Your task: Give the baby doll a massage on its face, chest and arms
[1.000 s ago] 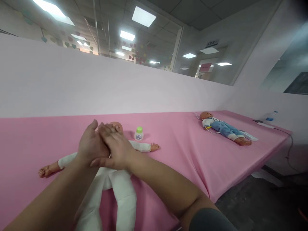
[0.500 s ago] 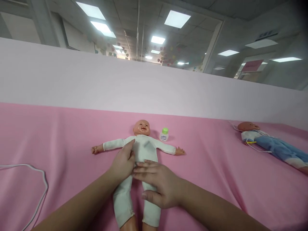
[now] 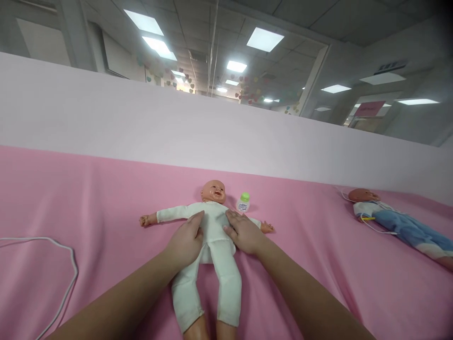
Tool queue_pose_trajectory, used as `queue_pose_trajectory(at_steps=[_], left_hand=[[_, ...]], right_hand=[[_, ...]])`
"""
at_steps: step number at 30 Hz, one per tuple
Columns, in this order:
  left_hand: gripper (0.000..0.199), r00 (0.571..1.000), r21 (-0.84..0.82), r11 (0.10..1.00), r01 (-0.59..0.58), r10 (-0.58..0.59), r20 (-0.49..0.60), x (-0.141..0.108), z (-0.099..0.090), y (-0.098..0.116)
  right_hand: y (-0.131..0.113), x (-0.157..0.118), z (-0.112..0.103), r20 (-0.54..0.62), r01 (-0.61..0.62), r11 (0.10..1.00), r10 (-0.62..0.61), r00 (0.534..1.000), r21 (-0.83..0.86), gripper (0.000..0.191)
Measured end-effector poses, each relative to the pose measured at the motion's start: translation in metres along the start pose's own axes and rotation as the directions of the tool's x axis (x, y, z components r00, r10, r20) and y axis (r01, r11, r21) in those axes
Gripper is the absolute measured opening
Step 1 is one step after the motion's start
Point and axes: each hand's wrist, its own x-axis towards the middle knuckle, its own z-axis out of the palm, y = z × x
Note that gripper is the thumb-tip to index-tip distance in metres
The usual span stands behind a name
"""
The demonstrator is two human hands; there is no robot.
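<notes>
A baby doll [image 3: 214, 222] in a white suit lies on its back on the pink cloth, arms spread and head away from me. My left hand [image 3: 186, 242] rests along the left side of its torso, with the index finger stretched up toward the chest. Against the opposite side of the chest lies my right hand [image 3: 245, 233], fingers extended over the edge of the torso and the shoulder. Both hands touch the doll without gripping it. Beyond the right hand, near the doll's head, stands a small clear bottle with a green cap [image 3: 243, 203].
Pink cloth [image 3: 116, 198] covers the surface. On the left runs a white cable [image 3: 72, 264]. A second doll [image 3: 399, 219] in blue and white, with thin tubing on it, lies at the far right. A white panel [image 3: 177, 127] with glass above borders the back.
My right hand has moved up from the doll's hips to the side of its chest. My left hand stays on the torso's left side. The view has shifted slightly.
</notes>
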Motion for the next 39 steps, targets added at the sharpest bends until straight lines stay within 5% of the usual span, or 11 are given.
queue_pose_trajectory(at_steps=[4,7,10,16,21,26,30,33,36,39], left_hand=[[0.041,0.978,-0.033,0.991,-0.128,0.132,0.159,-0.010,-0.013,0.018],[0.043,0.854,0.036,0.941,-0.338,0.290,0.433,-0.017,-0.019,0.031],[0.045,0.790,0.098,0.900,-0.425,0.316,0.525,-0.014,-0.020,0.033],[0.055,0.856,0.102,0.931,-0.349,0.273,0.440,0.022,-0.017,0.011],[0.058,0.970,0.235,0.955,-0.183,0.137,0.200,0.043,-0.020,-0.017],[0.044,0.999,0.377,0.926,-0.037,0.041,-0.002,0.048,-0.033,-0.042],[0.039,1.000,0.368,0.930,-0.004,0.011,-0.017,0.046,-0.032,-0.046],[0.035,0.999,0.287,0.958,0.013,-0.002,-0.040,0.045,-0.027,-0.045],[0.039,0.999,0.309,0.951,-0.029,0.032,-0.005,0.046,-0.024,-0.045],[0.053,0.991,0.477,0.872,-0.106,0.052,0.125,0.047,-0.023,-0.047]], right_hand=[[0.003,-0.002,0.008,-0.073,-0.029,0.999,0.028,0.997,-0.019,0.067],[0.003,-0.002,0.009,-0.070,0.011,1.000,-0.013,0.997,-0.029,0.067],[0.002,-0.005,0.009,-0.049,0.083,0.996,-0.085,0.995,-0.043,0.073],[-0.001,-0.007,0.011,0.011,0.165,0.986,-0.165,0.986,-0.004,0.083],[-0.002,-0.008,0.009,0.021,0.185,0.983,-0.185,0.983,-0.009,0.083],[-0.003,-0.014,0.000,0.015,0.103,0.994,-0.102,0.995,-0.033,0.077],[-0.025,-0.029,-0.011,-0.089,0.150,0.988,-0.152,0.984,-0.027,0.057],[-0.058,-0.048,-0.014,-0.168,0.382,0.921,-0.366,0.915,0.079,0.050],[-0.083,-0.057,-0.008,-0.054,0.563,0.796,-0.567,0.822,0.223,0.058],[-0.082,-0.045,-0.001,0.035,0.530,0.816,-0.552,0.833,0.231,0.080]])
